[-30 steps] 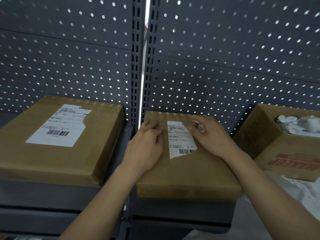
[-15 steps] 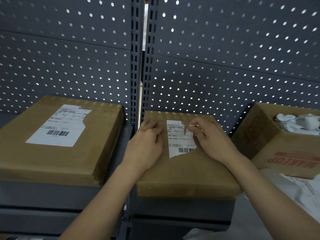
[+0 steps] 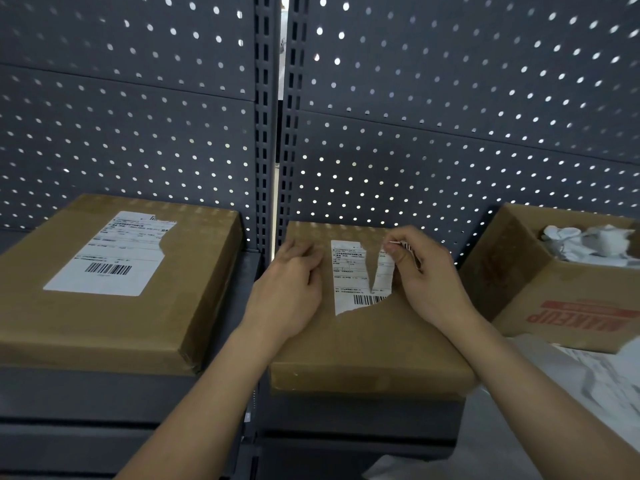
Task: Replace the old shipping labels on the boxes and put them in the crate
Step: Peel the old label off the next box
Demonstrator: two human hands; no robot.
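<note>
- Middle box [image 3: 363,341]: brown cardboard, closed, lies flat on the grey shelf [image 3: 346,417], right of the shelf upright.
- Old label [image 3: 348,282]: white with a barcode, stuck on top of the middle box. Its lower edge is ragged and a V-shaped tear runs down from its far edge.
- Torn strip [image 3: 385,271]: right part of the label, lifted off the box at its far end and joined to the label at its near end.
- Right grip [image 3: 426,271]: thumb and forefinger pinch the far end of the torn strip, other fingers curled.
- Left grip [image 3: 291,282]: rests on the box top just left of the label, fingers loosely bent, holding nothing.
- Left box [image 3: 104,323]: bigger, on the left shelf, well apart; its label [image 3: 110,254] has a torn far-right corner.
- Open carton [image 3: 554,289]: on the right, red print on its side, crumpled white paper [image 3: 588,240] inside.
- Pegboard [image 3: 450,133]: behind everything.
</note>
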